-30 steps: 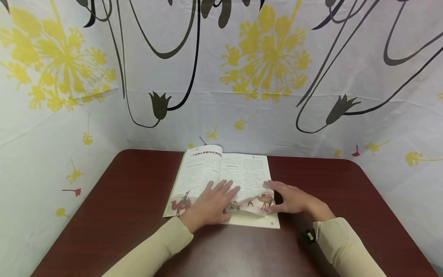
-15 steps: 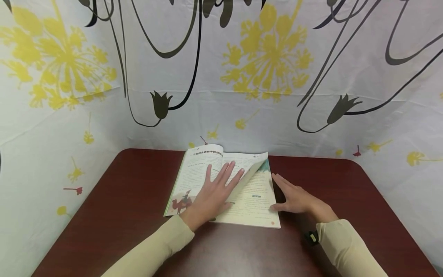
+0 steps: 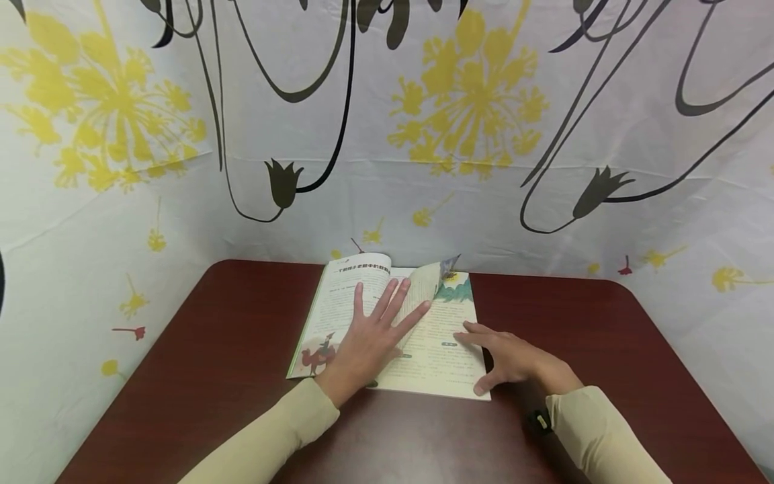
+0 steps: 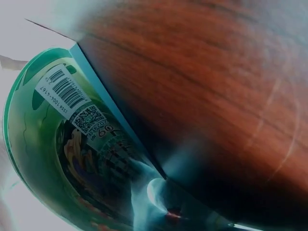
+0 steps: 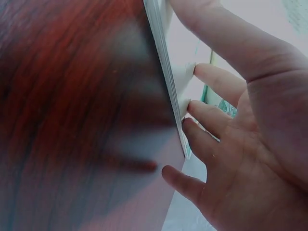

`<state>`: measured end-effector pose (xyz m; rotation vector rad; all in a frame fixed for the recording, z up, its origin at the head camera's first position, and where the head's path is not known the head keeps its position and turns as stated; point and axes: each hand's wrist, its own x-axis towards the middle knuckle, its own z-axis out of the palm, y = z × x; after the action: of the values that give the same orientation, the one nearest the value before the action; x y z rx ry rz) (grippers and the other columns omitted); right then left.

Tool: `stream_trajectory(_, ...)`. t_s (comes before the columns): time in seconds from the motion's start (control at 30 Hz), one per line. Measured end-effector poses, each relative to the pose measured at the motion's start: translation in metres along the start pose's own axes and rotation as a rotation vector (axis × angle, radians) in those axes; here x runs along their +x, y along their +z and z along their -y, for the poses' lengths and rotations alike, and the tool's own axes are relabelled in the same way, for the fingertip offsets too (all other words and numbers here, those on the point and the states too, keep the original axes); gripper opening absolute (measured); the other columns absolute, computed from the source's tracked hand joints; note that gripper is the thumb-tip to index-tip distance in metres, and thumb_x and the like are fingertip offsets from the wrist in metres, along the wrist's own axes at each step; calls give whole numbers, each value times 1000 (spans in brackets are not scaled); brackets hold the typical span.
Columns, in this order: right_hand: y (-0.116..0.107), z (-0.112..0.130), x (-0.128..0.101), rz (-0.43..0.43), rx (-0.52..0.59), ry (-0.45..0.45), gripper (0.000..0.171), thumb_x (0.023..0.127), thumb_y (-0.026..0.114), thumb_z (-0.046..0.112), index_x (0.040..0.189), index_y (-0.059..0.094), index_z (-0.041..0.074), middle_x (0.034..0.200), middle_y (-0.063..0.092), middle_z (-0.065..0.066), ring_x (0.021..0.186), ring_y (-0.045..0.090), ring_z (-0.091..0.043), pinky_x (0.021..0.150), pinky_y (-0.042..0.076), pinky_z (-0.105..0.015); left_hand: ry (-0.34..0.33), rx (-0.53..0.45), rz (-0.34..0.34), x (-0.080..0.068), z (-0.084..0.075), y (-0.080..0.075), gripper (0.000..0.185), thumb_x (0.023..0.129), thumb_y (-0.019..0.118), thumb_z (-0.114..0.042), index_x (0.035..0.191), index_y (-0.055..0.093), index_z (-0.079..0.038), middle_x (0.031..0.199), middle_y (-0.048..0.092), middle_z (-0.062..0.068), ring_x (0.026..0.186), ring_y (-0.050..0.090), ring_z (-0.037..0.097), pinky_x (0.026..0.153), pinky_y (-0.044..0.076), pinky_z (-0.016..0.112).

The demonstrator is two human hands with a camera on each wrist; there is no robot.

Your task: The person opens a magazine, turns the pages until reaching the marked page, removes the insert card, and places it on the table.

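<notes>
Head view: your left hand (image 3: 369, 339) — fingers flat — has swept the page (image 3: 423, 289) further over; your right hand (image 3: 514, 359), relaxed and gripping nothing, now rests on the book (image 3: 435, 356) mid-table (image 3: 211, 363).

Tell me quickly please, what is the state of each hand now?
Left hand: open, fingers spread flat on the open illustrated paper magazine, against its turning page.
Right hand: open, fingers resting on the magazine's right page.
</notes>
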<state>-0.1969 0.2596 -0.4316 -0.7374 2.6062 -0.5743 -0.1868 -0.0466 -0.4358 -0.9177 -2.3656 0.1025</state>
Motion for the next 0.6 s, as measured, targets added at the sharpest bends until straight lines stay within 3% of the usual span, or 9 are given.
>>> stream_trajectory(0.4, -2, 4, 0, 0, -17, 1, 102, 64, 90, 45, 150, 46, 11, 159, 28, -21, 142, 32, -46, 103, 37, -63, -6, 88, -3, 2, -1, -3, 116, 70, 85, -53, 161, 16, -32, 167, -2, 12, 153, -2, 31, 111, 5, 73)
stream_trajectory(0.6, -3, 5, -1, 2, -28, 5, 103, 64, 89, 46, 150, 46, 12, 160, 28, -20, 141, 33, -46, 103, 37, -63, -6, 151, -23, 2, -1, -4, 118, 68, 82, -64, 160, 16, -32, 167, 3, 13, 153, 4, 34, 109, 11, 74)
